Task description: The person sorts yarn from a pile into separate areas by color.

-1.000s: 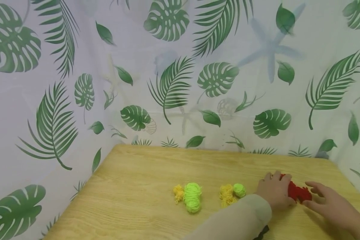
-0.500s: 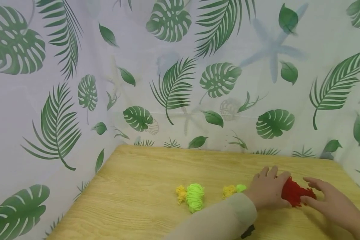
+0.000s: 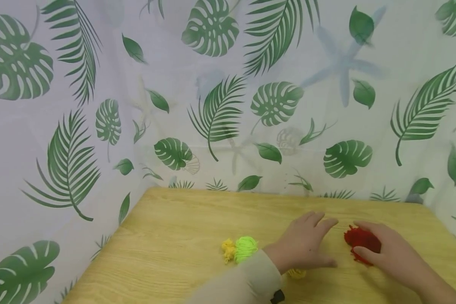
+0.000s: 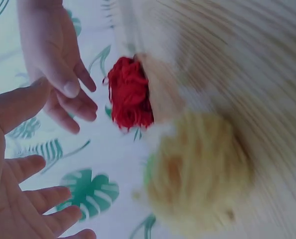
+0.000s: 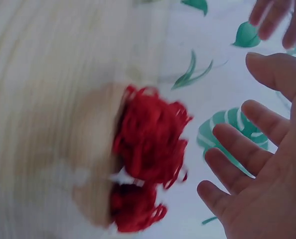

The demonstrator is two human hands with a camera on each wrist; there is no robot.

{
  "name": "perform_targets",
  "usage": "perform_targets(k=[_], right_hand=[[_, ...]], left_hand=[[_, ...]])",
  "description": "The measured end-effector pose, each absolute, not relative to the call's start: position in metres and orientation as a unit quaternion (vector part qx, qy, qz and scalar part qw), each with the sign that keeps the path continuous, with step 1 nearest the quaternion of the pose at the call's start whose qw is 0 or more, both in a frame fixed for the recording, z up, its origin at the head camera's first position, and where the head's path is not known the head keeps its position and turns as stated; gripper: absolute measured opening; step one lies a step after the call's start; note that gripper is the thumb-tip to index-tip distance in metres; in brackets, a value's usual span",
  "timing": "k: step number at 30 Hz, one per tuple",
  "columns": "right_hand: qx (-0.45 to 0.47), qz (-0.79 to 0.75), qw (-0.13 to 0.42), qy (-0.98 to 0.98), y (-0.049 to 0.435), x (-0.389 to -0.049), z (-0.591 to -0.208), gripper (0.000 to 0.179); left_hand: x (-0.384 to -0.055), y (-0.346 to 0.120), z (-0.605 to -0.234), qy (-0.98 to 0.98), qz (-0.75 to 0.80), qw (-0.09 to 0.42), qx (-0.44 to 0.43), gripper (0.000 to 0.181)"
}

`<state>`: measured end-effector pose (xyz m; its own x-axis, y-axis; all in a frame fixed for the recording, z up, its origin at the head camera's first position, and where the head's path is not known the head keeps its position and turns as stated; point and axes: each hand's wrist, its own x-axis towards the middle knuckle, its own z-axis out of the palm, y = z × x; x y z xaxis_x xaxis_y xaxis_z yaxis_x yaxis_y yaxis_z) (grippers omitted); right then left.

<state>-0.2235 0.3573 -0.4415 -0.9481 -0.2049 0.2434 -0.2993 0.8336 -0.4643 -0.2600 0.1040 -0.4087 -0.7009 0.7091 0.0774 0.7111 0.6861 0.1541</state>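
A bundle of red yarn (image 3: pixel 365 244) lies on the right part of the table. In the right wrist view it shows as a larger red clump (image 5: pixel 150 134) beside a smaller one (image 5: pixel 135 206). My right hand (image 3: pixel 393 255) hovers by the red yarn, fingers spread and apart from it in the right wrist view. My left hand (image 3: pixel 304 242) is held to the left of the red yarn, fingers extended, holding nothing. Below it peeks yellow yarn (image 3: pixel 297 273), mostly hidden in the head view; the left wrist view shows this yellow ball (image 4: pixel 203 174) blurred, with a sliver of green behind.
Left of the left forearm lie a small yellow yarn bundle (image 3: pixel 228 251) and a neon green yarn bundle (image 3: pixel 245 248), partly covered by the sleeve (image 3: pixel 243 280). The wooden table (image 3: pixel 182 223) meets a leaf-print curtain (image 3: pixel 228 105) at its back edge.
My left hand has drawn away from the red yarn toward the left, over the yellow and green bundles. The right hand has shifted left along with the red yarn, which looks more compact.
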Motion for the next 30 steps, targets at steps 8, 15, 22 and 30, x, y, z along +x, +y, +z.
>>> perform_targets(k=[8,15,22,30], right_hand=[[0.135,0.266,0.070,-0.952,0.324,-0.226,-0.432,0.069],[0.144,0.308,0.043,-0.939,0.298,-0.230,-0.444,0.068],[0.136,0.325,0.002,-0.936,0.276,-0.238,-0.450,0.068],[0.127,0.344,-0.061,-0.928,0.262,-0.244,-0.454,0.072]], left_hand=[[-0.260,0.032,-0.411,-0.921,-0.089,0.031,-0.378,0.092],[-0.261,-0.027,-0.432,-0.922,-0.137,-0.002,-0.363,0.097],[-0.262,-0.061,-0.446,-0.922,-0.173,-0.072,-0.340,0.101],[-0.260,-0.079,-0.448,-0.925,-0.194,-0.112,-0.306,0.100]])
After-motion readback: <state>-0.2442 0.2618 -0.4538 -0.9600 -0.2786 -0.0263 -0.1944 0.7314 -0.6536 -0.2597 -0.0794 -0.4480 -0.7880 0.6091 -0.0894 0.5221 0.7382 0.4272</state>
